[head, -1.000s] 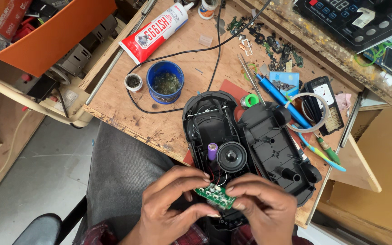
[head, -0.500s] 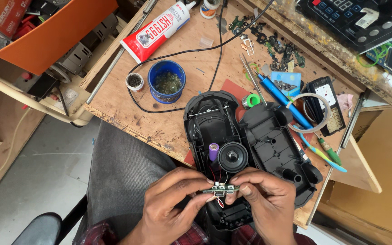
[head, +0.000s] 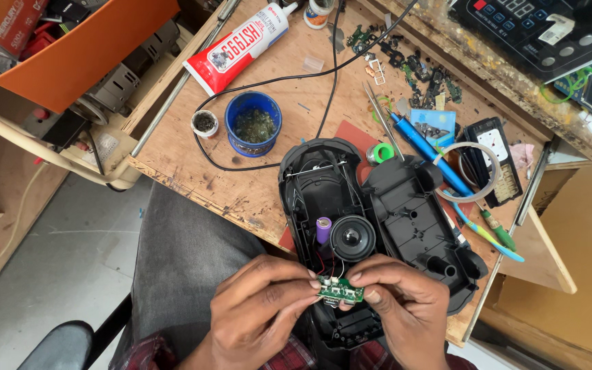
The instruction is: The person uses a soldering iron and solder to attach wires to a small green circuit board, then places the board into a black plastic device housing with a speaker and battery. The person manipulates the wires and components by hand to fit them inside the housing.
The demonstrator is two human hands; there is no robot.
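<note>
Pretty beat-up wooden workbench (head: 193, 154) here, with a glue tube (head: 238, 46), blue cup (head: 253, 125), black speaker shell (head: 378, 219), tape roll (head: 473, 171) and blue pen tool (head: 427, 149) on it.

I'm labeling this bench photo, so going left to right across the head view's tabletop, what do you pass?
Small round tin → blue cup → purple battery cell → round black speaker → green tape roll → clear tape ring

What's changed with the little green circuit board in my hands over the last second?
The green circuit board, flat a second ago, was tipped on edge, and now shows its green face again, pinched between left hand and right hand. Neither hand let go. The open black casing stayed put.
</note>
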